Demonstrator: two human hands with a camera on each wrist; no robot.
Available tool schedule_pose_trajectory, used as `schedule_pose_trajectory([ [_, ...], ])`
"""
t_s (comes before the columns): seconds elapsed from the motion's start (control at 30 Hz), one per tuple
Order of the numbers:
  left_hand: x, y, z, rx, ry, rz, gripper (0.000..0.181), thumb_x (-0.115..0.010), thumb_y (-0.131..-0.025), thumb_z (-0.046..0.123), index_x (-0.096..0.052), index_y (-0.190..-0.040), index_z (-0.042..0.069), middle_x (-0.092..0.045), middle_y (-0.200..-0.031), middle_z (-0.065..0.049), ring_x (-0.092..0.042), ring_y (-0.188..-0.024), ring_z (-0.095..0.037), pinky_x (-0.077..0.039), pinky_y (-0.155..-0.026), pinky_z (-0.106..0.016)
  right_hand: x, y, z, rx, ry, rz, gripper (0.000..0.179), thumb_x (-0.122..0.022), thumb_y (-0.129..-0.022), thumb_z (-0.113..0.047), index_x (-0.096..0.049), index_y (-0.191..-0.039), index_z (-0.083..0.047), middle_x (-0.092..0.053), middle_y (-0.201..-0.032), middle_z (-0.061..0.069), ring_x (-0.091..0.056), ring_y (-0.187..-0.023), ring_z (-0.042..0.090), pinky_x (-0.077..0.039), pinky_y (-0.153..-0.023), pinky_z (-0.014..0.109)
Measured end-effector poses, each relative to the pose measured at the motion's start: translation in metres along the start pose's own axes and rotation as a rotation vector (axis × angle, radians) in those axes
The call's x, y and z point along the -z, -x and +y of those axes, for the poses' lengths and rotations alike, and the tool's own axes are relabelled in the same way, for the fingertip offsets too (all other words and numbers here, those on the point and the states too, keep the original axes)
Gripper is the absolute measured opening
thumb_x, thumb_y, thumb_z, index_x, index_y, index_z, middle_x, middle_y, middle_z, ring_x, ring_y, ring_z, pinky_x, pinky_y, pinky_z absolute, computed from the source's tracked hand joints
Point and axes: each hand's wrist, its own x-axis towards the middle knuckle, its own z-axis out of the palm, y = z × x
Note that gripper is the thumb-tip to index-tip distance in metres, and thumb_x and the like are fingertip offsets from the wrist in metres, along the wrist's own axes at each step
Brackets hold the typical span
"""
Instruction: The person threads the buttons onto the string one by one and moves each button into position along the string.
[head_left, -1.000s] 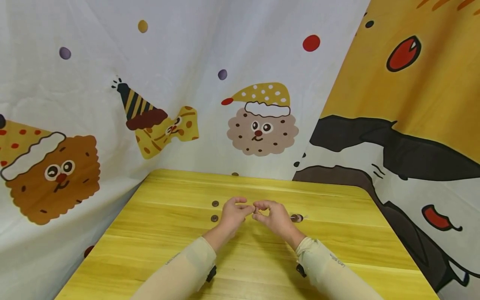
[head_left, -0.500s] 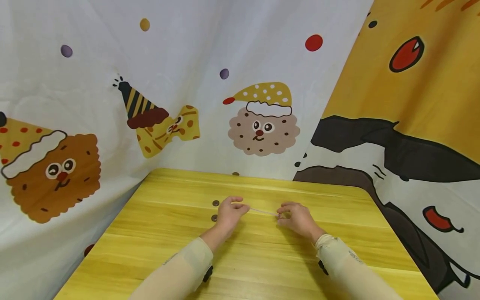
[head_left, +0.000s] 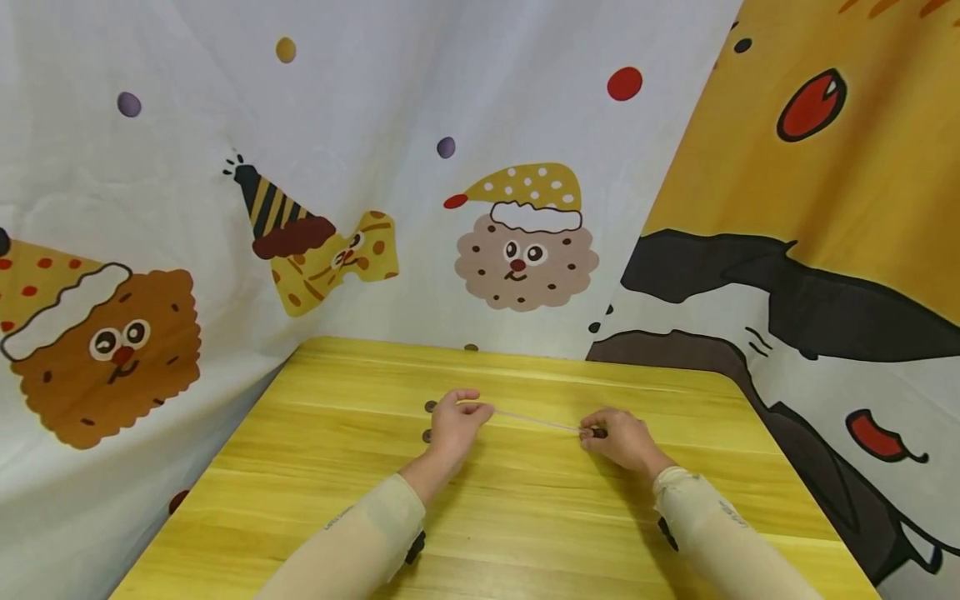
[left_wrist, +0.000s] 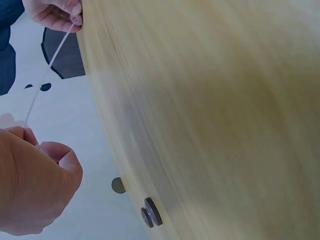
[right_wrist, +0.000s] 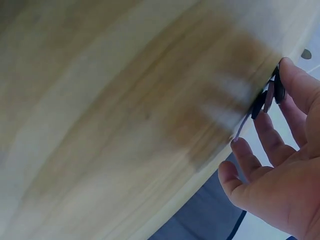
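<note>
My left hand pinches one end of a thin white string above the wooden table. The string runs straight to my right hand, sloping slightly down in the head view. There the right fingertips hold a brown button at the string, and a dark button shows by the fingers. In the right wrist view several dark discs stand edge-on between thumb and fingers, with a stretch of string beside them. The left wrist view shows the string taut between both hands.
Two loose brown buttons lie on the wooden table, left of and partly behind the left hand. A white curtain with cartoon prints hangs behind the table's far edge.
My right hand has moved right, away from the left hand, along the string to the dark buttons. More string shows between the hands; the left hand keeps its pinch.
</note>
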Motion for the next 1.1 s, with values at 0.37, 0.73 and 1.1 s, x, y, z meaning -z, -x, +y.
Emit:
schedule_pose_trajectory([
  [0.37,0.000,0.001,-0.001,-0.023,-0.006,-0.011,0.026,-0.079,-0.097,0.015,-0.067,-0.119,0.005,-0.078,-0.105,-0.012,-0.072,-0.095,-0.025,-0.050,-0.073,-0.029,-0.002,-0.006,-0.067,0.058,-0.258,-0.054,0.055,-0.073,-0.104,-0.040,-0.060,-0.149,-0.011,-0.065,-0.148,0.013,-0.059,-0.140,0.040,-0.051,-0.112,0.060],
  [0.73,-0.007,0.004,-0.002,-0.048,0.003,-0.028,0.027,-0.078,-0.099,0.018,-0.067,-0.121,0.006,-0.077,-0.107,-0.011,-0.071,-0.095,-0.019,-0.057,-0.085,-0.034,-0.032,-0.015,-0.126,0.143,-0.457,0.008,0.022,-0.072,-0.105,-0.026,-0.077,-0.120,-0.011,-0.079,-0.109,0.003,-0.068,-0.089,0.012,-0.057,-0.076,0.028],
  [1.1,0.012,-0.004,0.001,-0.097,-0.135,-0.048,0.026,-0.074,-0.103,0.025,-0.069,-0.123,0.009,-0.074,-0.111,-0.009,-0.066,-0.095,-0.019,-0.055,-0.078,-0.030,-0.032,-0.010,-0.122,0.086,-0.460,0.041,0.014,-0.070,-0.106,-0.026,-0.080,-0.111,-0.017,-0.080,-0.106,0.001,-0.062,-0.083,0.011,-0.053,-0.074,0.027],
])
